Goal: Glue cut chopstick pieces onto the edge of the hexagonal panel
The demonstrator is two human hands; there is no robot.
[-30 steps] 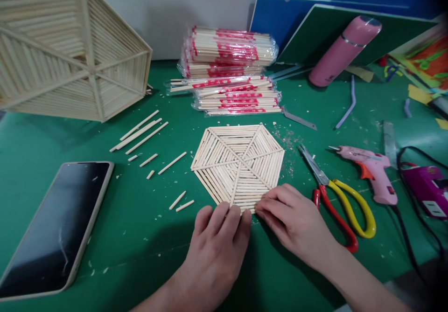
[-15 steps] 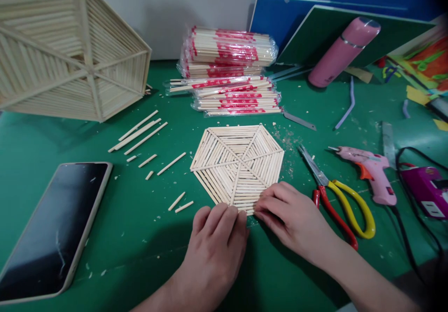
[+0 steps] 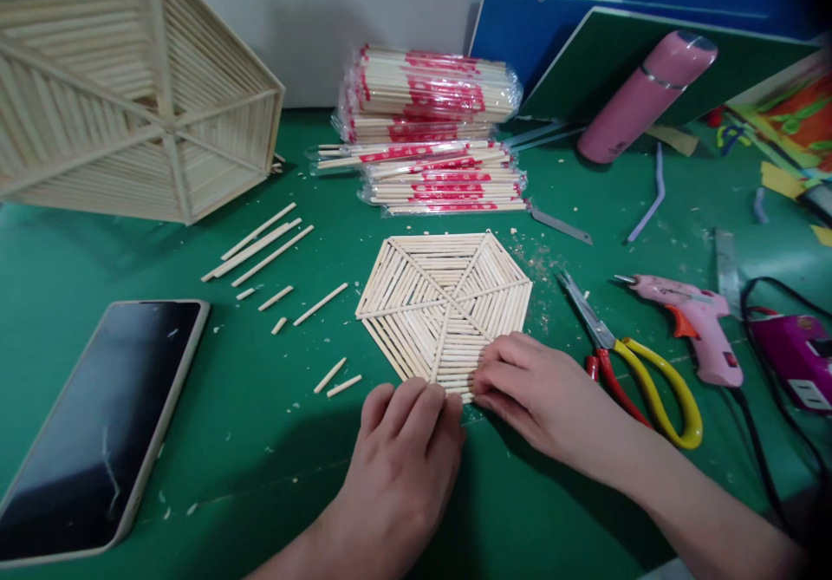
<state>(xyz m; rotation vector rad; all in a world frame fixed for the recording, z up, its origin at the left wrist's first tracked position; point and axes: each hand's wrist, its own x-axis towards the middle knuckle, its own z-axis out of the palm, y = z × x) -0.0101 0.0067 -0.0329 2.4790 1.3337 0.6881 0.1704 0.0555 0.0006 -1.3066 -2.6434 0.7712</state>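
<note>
Hands 2: left hand, right hand, flat on 1 stick hexagon | scissors 1

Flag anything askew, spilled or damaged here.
Wood crumbs lie scattered right of the hexagon panel, offcut sticks strewn to its left. The pink flask leans tilted against the green board. No damage visible.

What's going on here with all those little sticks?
A person has both hands on a flat hexagon of wooden sticks lying on the green table. The left hand touches its near edge, the right hand its near right corner. Scissors and a pink glue gun lie to the right, cut stick pieces to the left.
</note>
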